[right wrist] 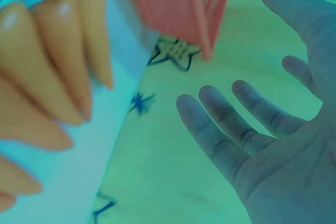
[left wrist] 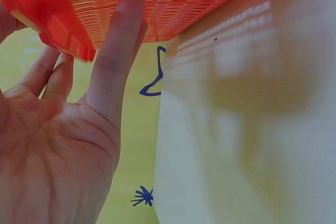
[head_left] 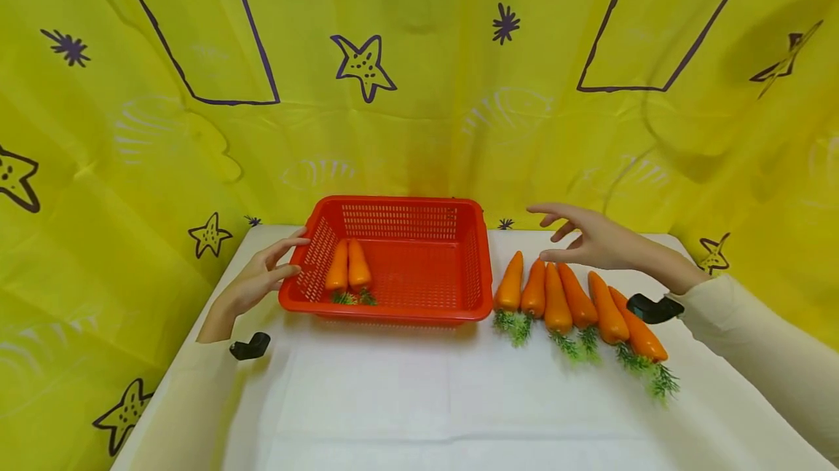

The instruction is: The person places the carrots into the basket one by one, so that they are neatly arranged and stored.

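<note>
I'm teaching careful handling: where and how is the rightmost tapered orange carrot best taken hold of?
The rightmost carrot is probably best pinched across its thick end, beside its feathery green leaves, from above and the right: it narrows toward its tip, and the next carrot lies close on its left.

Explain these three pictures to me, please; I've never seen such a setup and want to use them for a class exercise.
There is no machine at work here, just a person's two bare hands. The wide picture comes from a camera worn on the head, looking forward and down. The other two come from cameras worn on the left and right wrists, each looking at that hand's work.

On the white table stands a red basket with two carrots inside; six more carrots lie to its right. The left hand touches the basket's left side. The right hand, near the loose carrots, holds nothing.
</note>
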Demonstrator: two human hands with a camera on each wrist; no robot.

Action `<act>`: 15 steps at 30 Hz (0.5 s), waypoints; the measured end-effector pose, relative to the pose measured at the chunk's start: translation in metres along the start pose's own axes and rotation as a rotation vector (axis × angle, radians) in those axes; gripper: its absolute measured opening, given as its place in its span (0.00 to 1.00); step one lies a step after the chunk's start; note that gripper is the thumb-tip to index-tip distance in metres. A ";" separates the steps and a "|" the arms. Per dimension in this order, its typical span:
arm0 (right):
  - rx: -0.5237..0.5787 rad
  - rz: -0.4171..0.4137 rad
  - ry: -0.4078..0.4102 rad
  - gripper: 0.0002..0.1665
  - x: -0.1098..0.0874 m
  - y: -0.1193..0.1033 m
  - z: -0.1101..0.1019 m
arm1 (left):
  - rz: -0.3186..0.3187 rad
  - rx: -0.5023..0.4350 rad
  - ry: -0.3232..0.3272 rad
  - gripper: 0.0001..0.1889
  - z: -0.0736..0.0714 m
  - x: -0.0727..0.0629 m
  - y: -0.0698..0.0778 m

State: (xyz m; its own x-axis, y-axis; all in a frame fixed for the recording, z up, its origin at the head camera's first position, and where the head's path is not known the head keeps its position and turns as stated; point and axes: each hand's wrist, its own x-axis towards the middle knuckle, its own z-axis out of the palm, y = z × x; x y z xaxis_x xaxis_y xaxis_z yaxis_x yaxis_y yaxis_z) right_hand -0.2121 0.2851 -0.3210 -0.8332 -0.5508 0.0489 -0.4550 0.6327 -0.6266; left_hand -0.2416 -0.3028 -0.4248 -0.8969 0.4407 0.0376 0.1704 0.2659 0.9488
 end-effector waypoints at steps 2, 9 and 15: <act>-0.003 0.021 0.011 0.46 -0.011 0.006 -0.002 | -0.001 -0.001 -0.001 0.25 0.000 0.000 0.000; -0.023 0.097 0.047 0.46 -0.045 0.026 -0.005 | -0.006 -0.003 -0.005 0.25 0.000 0.000 0.001; -0.039 0.134 0.068 0.46 -0.069 0.045 -0.003 | -0.021 0.005 -0.005 0.25 -0.001 -0.001 0.000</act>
State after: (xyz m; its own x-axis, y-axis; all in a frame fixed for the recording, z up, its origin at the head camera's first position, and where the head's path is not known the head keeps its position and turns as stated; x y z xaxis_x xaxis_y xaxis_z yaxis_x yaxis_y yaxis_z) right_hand -0.1762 0.3529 -0.3497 -0.9062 -0.4223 0.0201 -0.3487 0.7196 -0.6005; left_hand -0.2414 -0.3036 -0.4244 -0.8984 0.4390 0.0161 0.1536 0.2796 0.9478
